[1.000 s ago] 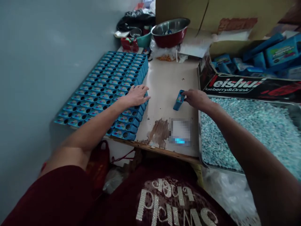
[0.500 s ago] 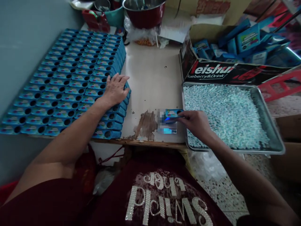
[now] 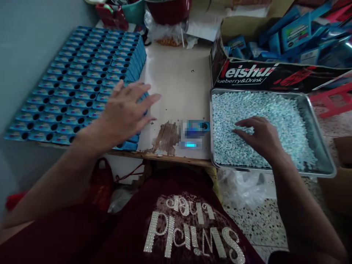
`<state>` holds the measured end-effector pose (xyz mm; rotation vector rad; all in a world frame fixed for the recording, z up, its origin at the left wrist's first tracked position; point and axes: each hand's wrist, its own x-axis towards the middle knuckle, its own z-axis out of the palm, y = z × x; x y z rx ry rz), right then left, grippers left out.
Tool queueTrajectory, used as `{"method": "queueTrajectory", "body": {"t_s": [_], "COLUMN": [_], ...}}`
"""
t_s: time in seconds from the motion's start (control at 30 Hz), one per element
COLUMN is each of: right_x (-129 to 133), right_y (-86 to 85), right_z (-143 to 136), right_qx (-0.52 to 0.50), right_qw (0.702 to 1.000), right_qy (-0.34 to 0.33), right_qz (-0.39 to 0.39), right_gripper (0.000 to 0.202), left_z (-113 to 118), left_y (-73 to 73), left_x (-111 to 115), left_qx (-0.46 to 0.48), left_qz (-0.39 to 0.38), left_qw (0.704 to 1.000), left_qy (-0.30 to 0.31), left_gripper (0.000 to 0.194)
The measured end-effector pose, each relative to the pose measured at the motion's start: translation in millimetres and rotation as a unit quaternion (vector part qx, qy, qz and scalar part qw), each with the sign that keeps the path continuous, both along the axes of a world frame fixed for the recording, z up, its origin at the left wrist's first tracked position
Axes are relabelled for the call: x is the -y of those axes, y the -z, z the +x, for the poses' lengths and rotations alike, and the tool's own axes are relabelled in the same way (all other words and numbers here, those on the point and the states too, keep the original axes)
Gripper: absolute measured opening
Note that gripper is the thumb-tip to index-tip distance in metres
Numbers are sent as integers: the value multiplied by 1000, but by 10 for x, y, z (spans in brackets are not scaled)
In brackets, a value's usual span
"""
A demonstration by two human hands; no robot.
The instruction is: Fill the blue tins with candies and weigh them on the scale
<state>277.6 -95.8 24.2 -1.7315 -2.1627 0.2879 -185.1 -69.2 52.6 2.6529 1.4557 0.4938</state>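
Note:
My left hand [image 3: 123, 110] is open, fingers spread, above the right edge of the rows of small blue boxes [image 3: 71, 79], each with a dark round hole at one end. It holds nothing. My right hand [image 3: 260, 137] is over the metal tray [image 3: 327, 163] of small pale-blue pellets [image 3: 286, 117]. Its thumb and fingers are curved but apart, with nothing visible between them. A single blue box [image 3: 205, 126] lies between the hands on a small device with a lit blue display [image 3: 190, 145], partly blurred by pixelation.
A black printed carton [image 3: 247, 75] full of blue packs stands behind the tray. At the back are a dark red bowl [image 3: 169, 13], a teal basin [image 3: 134, 13] and plastic bags. The tabletop has a worn brown patch [image 3: 167, 138] near its front edge [image 3: 176, 157].
My right hand has let go of the blue box on the device and moved right over the pellets. My left hand has lifted off the box rows and come nearer with fingers spread.

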Motion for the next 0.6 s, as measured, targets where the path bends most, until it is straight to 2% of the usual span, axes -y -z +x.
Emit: {"method": "queueTrajectory", "body": {"t_s": [0.1, 0.17, 0.3, 0.43, 0.53, 0.6], "right_x": [40, 77, 98, 16, -96, -188], "right_y": [127, 231, 316, 301, 377, 473], "right_z": [-49, -129, -263, -290, -199, -69], "right_qx": [93, 151, 259, 336, 341, 316], "right_qw": [986, 973, 951, 928, 929, 941], "right_qy": [-129, -163, -162, -152, -127, -89], "right_qz": [-52, -67, -50, -59, -72, -84], "right_gripper": [33, 37, 26, 20, 21, 21], "left_z": [305, 457, 593, 560, 509, 492], "left_y": [228, 362, 436, 466, 588, 680], "left_x": [229, 271, 242, 199, 189, 198], "left_qx": [11, 12, 26, 44, 60, 70], "left_qz": [-8, -13, -16, -18, -38, -49], "left_qw": [999, 1000, 1000, 999, 997, 996], "left_qy": [29, 25, 6, -7, -18, -24], "left_gripper": [56, 53, 51, 50, 45, 42]}}
